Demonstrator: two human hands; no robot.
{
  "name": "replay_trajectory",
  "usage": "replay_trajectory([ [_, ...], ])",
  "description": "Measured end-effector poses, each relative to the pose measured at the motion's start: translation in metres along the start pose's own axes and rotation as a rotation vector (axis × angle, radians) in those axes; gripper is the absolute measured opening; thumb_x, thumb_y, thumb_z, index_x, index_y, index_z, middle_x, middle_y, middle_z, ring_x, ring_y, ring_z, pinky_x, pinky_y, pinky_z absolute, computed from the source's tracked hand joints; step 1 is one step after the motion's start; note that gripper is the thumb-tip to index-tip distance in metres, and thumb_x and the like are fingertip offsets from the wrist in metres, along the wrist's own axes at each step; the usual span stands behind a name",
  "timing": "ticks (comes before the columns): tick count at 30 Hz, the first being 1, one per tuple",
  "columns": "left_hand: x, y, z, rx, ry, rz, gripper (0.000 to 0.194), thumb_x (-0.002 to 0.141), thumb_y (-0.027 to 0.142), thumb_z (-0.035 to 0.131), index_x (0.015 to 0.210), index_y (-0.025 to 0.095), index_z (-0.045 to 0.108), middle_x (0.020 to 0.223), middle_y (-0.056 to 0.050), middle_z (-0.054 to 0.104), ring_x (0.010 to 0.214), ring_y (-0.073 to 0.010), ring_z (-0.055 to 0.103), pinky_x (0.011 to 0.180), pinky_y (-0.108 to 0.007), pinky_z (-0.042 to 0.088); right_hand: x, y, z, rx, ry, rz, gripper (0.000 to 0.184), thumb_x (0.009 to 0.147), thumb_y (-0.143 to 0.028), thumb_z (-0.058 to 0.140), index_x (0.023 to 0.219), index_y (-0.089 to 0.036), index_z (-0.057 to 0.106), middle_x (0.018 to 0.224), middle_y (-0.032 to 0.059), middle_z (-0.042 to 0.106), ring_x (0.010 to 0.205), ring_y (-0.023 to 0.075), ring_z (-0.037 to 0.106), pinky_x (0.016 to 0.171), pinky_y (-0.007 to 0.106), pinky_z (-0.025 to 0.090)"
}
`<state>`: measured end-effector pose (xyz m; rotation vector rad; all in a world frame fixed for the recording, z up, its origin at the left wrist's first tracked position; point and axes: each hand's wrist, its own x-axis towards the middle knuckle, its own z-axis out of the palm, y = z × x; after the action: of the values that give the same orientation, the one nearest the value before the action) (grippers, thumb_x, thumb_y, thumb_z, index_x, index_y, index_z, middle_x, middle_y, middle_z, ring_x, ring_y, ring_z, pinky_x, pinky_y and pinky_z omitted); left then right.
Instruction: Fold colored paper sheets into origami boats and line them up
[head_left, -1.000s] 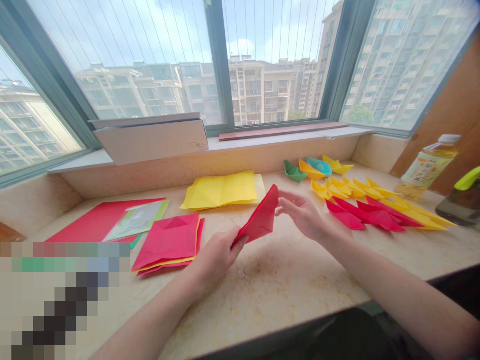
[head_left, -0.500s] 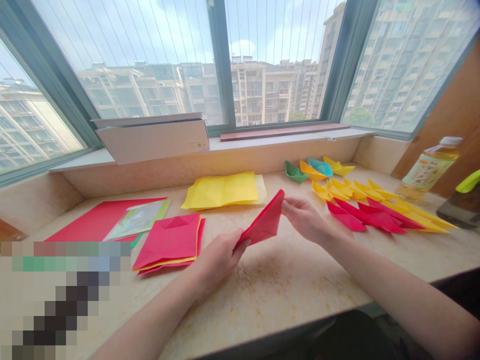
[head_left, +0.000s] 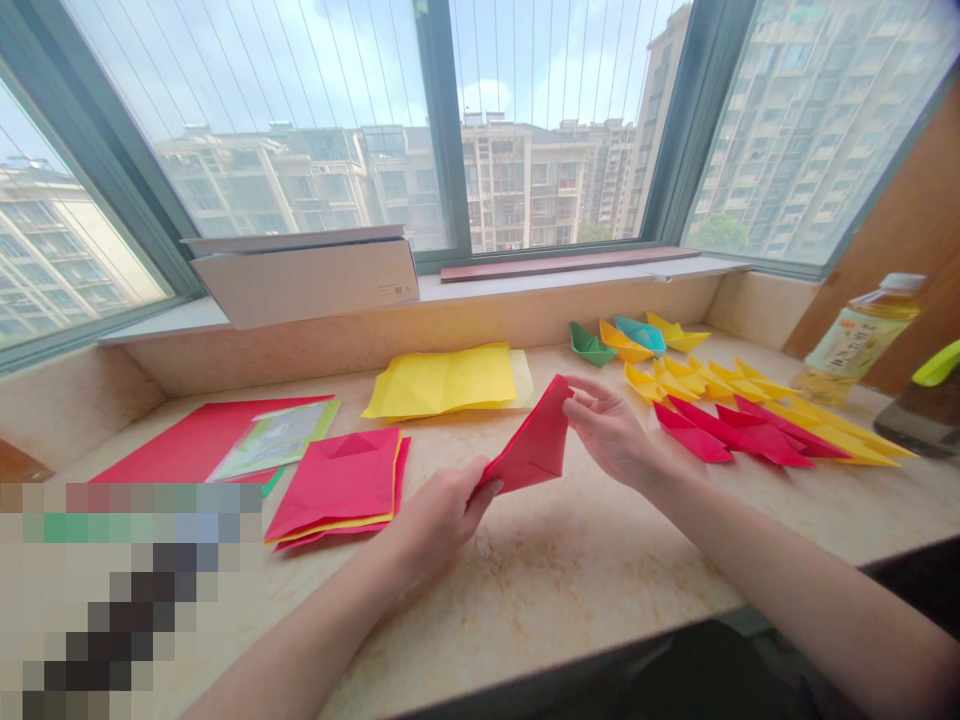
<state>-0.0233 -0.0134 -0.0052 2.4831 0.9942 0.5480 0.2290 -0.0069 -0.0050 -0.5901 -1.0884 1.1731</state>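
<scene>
A folded red paper (head_left: 534, 442) is held above the marble counter (head_left: 570, 560) between both hands. My left hand (head_left: 435, 515) pinches its lower left corner, fingers closed. My right hand (head_left: 611, 432) grips the upper right tip with thumb and fingers curled round it. To the right lie several folded red and yellow paper shapes (head_left: 742, 420), close to my right wrist.
A stack of pink and yellow sheets (head_left: 337, 485) lies left of my left hand. Yellow creased sheets (head_left: 446, 380) sit behind. Small paper boats (head_left: 637, 338) stand near the wall. A red sheet (head_left: 191, 445), a white box (head_left: 307, 275) on the sill and a bottle (head_left: 859, 335) at far right.
My right hand has closed in from the right and taken hold of the paper's upper tip. The paper has shifted slightly right and opened a little. My left hand has stayed in place.
</scene>
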Motion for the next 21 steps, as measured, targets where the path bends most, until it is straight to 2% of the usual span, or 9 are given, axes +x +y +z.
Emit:
replay_trajectory([
  [4, 0.0, 0.0, 0.0, 0.006, 0.016, 0.017, 0.026, 0.099, 0.033, 0.039, 0.095, 0.018, 0.06, 0.082, -0.005, 0.069, 0.069, -0.0184, 0.061, 0.063, -0.027, 0.043, 0.001, -0.003, -0.001, 0.004, -0.029, 0.022, 0.04, 0.076, -0.03, 0.081, 0.113, -0.037, 0.066, 0.089, -0.003, 0.074, 0.078, 0.0141, 0.065, 0.074, 0.027, 0.049],
  [8, 0.0, -0.002, 0.0, -0.026, 0.058, 0.033, 0.026, 0.097, 0.032, 0.041, 0.098, 0.019, 0.063, 0.081, -0.005, 0.07, 0.069, -0.0185, 0.061, 0.065, -0.028, 0.045, 0.001, 0.0, -0.002, -0.147, -0.044, 0.019, 0.016, 0.083, -0.036, 0.074, 0.093, -0.024, 0.076, 0.091, 0.0027, 0.075, 0.084, 0.017, 0.065, 0.082, 0.031, 0.049],
  [12, -0.002, 0.002, 0.003, -0.054, 0.053, 0.0, 0.027, 0.097, 0.032, 0.04, 0.101, 0.019, 0.064, 0.083, -0.005, 0.07, 0.073, -0.0197, 0.062, 0.068, -0.029, 0.046, 0.0, 0.006, 0.0, -0.305, 0.111, -0.096, 0.013, 0.08, -0.037, 0.076, 0.086, -0.026, 0.078, 0.087, 0.002, 0.076, 0.083, 0.0206, 0.066, 0.083, 0.036, 0.05],
  [16, -0.003, 0.014, 0.008, -0.07, 0.014, -0.043, 0.026, 0.098, 0.033, 0.04, 0.099, 0.019, 0.063, 0.083, -0.005, 0.07, 0.07, -0.0197, 0.061, 0.065, -0.03, 0.043, -0.007, 0.012, 0.006, -0.51, 0.264, -0.222, 0.021, 0.083, -0.039, 0.071, 0.099, -0.028, 0.078, 0.103, 0.0037, 0.076, 0.098, 0.028, 0.067, 0.093, 0.045, 0.048],
  [18, -0.004, 0.019, 0.009, -0.11, 0.012, -0.059, 0.024, 0.097, 0.032, 0.041, 0.097, 0.019, 0.062, 0.078, -0.003, 0.067, 0.067, -0.0184, 0.059, 0.063, -0.029, 0.041, -0.012, 0.013, 0.01, -0.599, 0.219, -0.24, 0.033, 0.085, -0.041, 0.069, 0.114, -0.028, 0.072, 0.115, 0.0046, 0.073, 0.108, 0.0297, 0.064, 0.098, 0.047, 0.046],
  [21, -0.002, 0.021, 0.008, -0.227, -0.006, -0.072, 0.023, 0.097, 0.031, 0.042, 0.092, 0.018, 0.059, 0.069, 0.0, 0.063, 0.061, -0.0156, 0.054, 0.059, -0.026, 0.039, -0.017, 0.013, 0.016, -0.645, 0.025, -0.217, 0.054, 0.084, -0.047, 0.068, 0.133, -0.027, 0.06, 0.132, 0.0058, 0.063, 0.121, 0.0295, 0.056, 0.105, 0.045, 0.042],
])
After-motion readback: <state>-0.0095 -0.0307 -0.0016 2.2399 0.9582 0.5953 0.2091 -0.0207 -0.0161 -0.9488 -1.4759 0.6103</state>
